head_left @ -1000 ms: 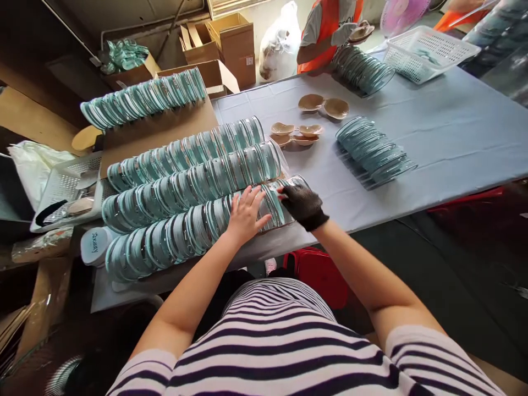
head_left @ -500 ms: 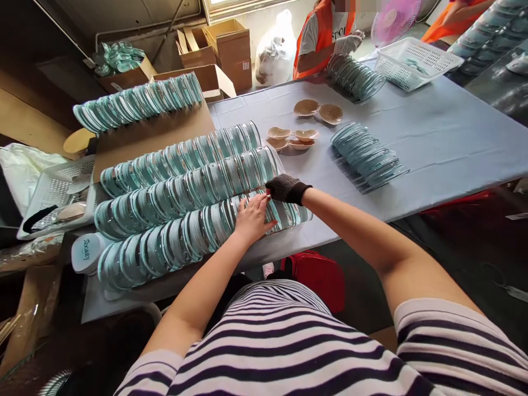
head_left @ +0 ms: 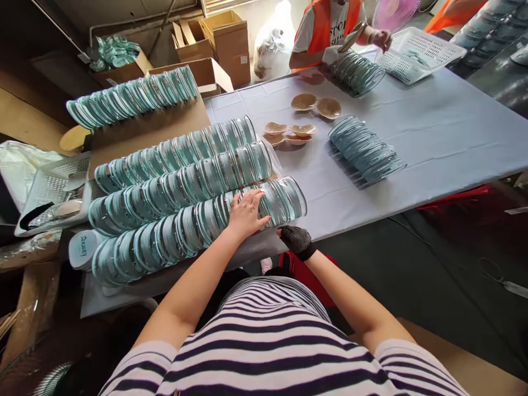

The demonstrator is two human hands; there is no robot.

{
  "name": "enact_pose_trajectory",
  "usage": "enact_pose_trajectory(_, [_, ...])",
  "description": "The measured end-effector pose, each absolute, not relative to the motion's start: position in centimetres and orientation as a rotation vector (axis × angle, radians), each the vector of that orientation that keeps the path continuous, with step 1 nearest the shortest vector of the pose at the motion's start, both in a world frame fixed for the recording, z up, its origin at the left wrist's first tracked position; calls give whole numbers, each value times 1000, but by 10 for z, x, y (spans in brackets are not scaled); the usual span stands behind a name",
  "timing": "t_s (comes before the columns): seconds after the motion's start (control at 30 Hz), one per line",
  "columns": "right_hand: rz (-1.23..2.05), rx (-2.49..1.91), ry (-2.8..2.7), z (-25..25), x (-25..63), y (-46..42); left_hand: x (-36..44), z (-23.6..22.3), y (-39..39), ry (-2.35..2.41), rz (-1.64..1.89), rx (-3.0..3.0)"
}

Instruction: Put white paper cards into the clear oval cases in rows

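Long rows of clear round cases with teal rims lie across the pale blue table (head_left: 433,132). My left hand (head_left: 246,213), bare, rests flat with spread fingers on top of the nearest row of cases (head_left: 198,223), near its right end. My right hand (head_left: 296,240), in a black mesh glove, sits at the table's front edge just below that row's right end, fingers curled; nothing shows in it. Two more rows of cases (head_left: 181,168) lie behind the nearest one.
A fanned pile of cases (head_left: 365,149) and tan heart-shaped pads (head_left: 289,132) lie mid-table. A person in an orange vest (head_left: 325,27) works at the far end by a white basket (head_left: 416,52). Cardboard boxes (head_left: 206,49) stand behind, a red stool (head_left: 301,267) below.
My right hand has dropped from the top of the nearest row down to the table's front edge. My left hand has stayed on the row, its fingers spreading flatter.
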State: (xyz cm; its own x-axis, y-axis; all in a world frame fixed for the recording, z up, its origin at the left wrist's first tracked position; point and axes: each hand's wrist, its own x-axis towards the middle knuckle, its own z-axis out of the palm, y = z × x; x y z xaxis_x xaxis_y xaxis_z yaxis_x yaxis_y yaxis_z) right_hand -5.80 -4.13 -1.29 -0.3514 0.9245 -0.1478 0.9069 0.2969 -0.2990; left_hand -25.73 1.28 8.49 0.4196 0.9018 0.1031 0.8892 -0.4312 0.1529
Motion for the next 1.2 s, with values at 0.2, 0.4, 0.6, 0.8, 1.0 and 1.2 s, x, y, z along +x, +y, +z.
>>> enact_pose_trajectory(0.2, [98,-1809,-2203,86,-29,20,-232,93,20,1516,248,2716])
enact_pose_trajectory(0.4, [420,-1867,-2861,152,-58,119,-201,80,33,1525,131,2747])
enact_pose_trajectory(0.6, [385,-1672,-3004,151,-57,122,-204,73,32,1536,158,2762])
enact_pose_trajectory(0.8, [321,-1476,-2790,91,-6,50,-206,72,31,1500,191,2767])
enact_pose_trajectory(1.0, [226,-1657,-2444,-28,5,-16,-207,74,30,1509,194,2768])
enact_pose_trajectory(1.2, [273,-1579,-1921,-69,-11,-42,-206,71,32,1473,272,2757])
